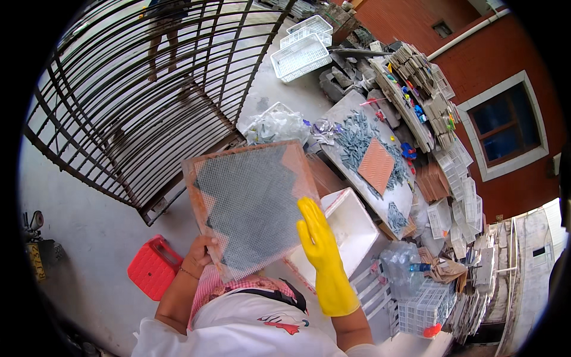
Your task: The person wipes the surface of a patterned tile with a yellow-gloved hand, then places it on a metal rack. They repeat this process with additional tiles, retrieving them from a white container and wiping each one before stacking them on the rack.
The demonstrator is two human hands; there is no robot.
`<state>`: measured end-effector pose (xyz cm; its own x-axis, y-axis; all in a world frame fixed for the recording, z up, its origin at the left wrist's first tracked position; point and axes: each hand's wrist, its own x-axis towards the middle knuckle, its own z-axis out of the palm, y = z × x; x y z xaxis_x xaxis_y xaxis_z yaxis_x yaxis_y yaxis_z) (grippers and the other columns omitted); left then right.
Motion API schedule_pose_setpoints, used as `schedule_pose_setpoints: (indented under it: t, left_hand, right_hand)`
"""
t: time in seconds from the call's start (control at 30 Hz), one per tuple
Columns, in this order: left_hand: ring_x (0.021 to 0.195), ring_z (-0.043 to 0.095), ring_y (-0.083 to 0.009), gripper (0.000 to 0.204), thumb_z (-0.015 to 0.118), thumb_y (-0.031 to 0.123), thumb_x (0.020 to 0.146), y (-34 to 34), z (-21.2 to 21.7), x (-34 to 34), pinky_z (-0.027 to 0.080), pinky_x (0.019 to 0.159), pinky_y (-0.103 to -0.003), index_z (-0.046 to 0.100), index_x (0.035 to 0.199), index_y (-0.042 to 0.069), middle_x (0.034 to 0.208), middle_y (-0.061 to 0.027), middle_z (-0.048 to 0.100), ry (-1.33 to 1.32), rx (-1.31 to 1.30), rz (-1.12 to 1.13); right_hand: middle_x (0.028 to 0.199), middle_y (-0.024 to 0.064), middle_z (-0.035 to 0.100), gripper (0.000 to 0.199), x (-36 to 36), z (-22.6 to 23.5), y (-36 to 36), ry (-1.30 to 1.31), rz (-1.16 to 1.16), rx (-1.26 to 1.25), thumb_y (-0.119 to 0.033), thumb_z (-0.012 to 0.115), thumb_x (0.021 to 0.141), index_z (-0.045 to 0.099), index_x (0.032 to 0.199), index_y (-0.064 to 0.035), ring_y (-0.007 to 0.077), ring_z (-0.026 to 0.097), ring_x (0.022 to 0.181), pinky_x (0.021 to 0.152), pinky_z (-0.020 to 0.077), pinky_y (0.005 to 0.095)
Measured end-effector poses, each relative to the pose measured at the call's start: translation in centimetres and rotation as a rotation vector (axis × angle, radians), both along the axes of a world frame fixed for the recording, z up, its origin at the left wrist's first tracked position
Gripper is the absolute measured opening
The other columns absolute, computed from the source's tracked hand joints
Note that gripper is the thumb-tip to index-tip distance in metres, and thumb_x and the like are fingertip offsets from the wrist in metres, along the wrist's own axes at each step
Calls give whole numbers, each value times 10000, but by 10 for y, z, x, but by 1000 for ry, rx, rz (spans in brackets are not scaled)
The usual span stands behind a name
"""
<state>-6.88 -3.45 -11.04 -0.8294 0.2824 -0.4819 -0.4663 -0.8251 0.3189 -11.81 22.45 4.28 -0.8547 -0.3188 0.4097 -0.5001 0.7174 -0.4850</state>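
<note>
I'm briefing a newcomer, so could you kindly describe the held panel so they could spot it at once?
Find the big barred rack at upper left; the square panel is by its lower right side. The bare left hand grips its left edge; the yellow-gloved right hand is at its right. Unlike the white tub beside it, it shows fine mesh over a zigzag-sided grey middle.

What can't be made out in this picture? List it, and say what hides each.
Head view: underside of the mesh-covered panel, turned away from the camera.
Head view: part of the white tub, behind the yellow-gloved right hand.
Head view: upper body of the person beyond the barred metal frame, cut off by the top edge.
Head view: kind of the small coloured pieces on the stacked boards, too small to tell.
</note>
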Motion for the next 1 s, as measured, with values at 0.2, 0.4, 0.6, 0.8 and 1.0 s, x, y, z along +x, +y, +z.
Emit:
schedule_pose_setpoints:
  t: [0.2,0.4,0.6,0.8,1.0]
  left_hand:
    - [723,594,-224,285,553,86,648,2,30,19,503,660,-355,532,919,1,811,-91,599,342,143,67]
    - [815,600,-208,386,546,99,628,8,39,27,510,757,-362,517,1002,9,886,-88,599,444,207,189]
    - [587,613,-221,199,505,114,707,20,96,37,523,510,-315,575,812,-40,743,-130,622,602,335,222]
    - [594,614,-228,187,494,119,710,26,94,43,523,512,-314,580,764,-39,757,-137,623,492,187,375]
    - [555,615,-234,192,478,118,712,22,97,44,533,515,-322,576,683,-45,676,-149,615,592,343,303]
  right_hand:
    - [1182,193,494,389,-26,44,-43,247,165,419,-226,482,833,504,1124,31,356,405,1156,1011,241,454]
    - [1170,172,508,318,36,75,-38,66,858,380,-190,485,816,543,1044,25,317,424,1152,1013,240,477]
    - [1104,153,552,244,21,95,-3,235,713,207,-95,536,777,558,996,11,331,503,1054,958,334,466]
    - [1107,137,555,304,36,108,-25,312,647,267,-114,593,747,563,1028,-2,301,510,1054,962,330,454]
    - [1158,165,518,501,39,110,-35,257,587,272,-245,651,704,519,1117,5,332,470,1101,997,275,461]
